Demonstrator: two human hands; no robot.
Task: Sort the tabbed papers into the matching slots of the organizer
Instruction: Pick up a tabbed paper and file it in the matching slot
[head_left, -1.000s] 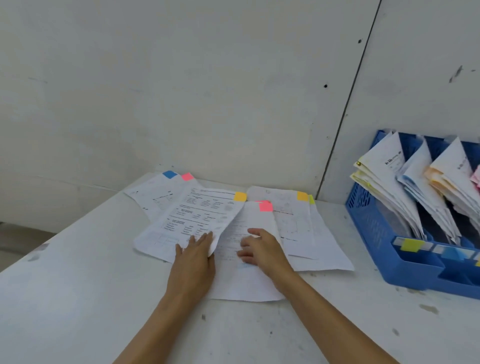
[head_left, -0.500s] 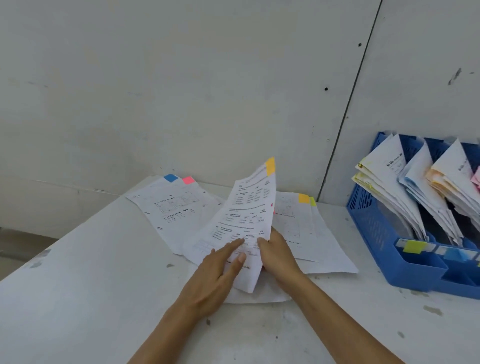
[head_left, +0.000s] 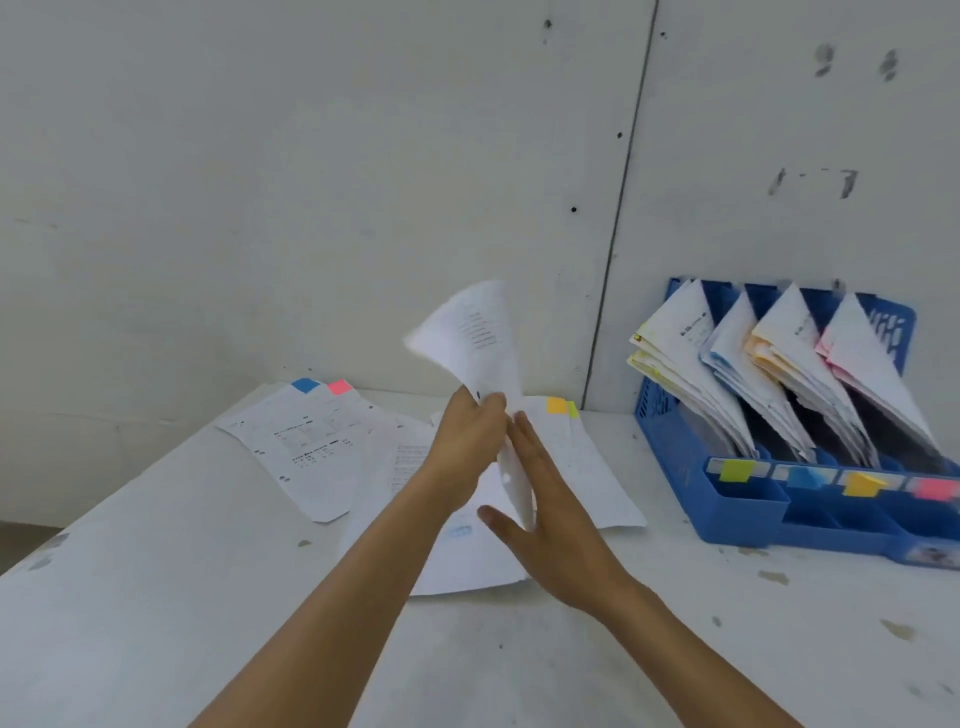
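Left fingers (head_left: 491, 408) curled round a raised sheet (head_left: 470, 332), pinching it near the middle. Right fingers (head_left: 530, 452) straight and close together, laid flat against the lower part of that sheet, thumb spread off to the side, clasping nothing. Left hand (head_left: 465, 447) and right hand (head_left: 550, 525) just beside each other, paper sandwiched between them, both above the table (head_left: 156, 597). Upper end of the sheet fanned out in front of the wall (head_left: 311, 182), blurred, with faint printed lines; tab colour impossible to tell.

Directly under the hands, a flat sheet (head_left: 467, 566) on the white tabletop. Beside it toward the right, another sheet carrying an orange tab (head_left: 557, 405) and a green tab (head_left: 573, 409) side by side at its far edge, near the wall. Off to the left, overlapping sheets (head_left: 311, 452) lying askew, with a blue tab (head_left: 305, 385) and a pink tab (head_left: 340, 386) close together at the far corner.

Well apart on the right, against the wall, a blue organizer (head_left: 675, 452) with four slots, each holding a leaning bundle of folded papers (head_left: 680, 332). Along its near rail, left to right: green label (head_left: 735, 470), blue label (head_left: 804, 477), orange label (head_left: 862, 483), pink label (head_left: 935, 488). Bundle edges tinted in the same order: yellow-green, blue, orange, pink. Grey scuffs scattered over the tabletop.
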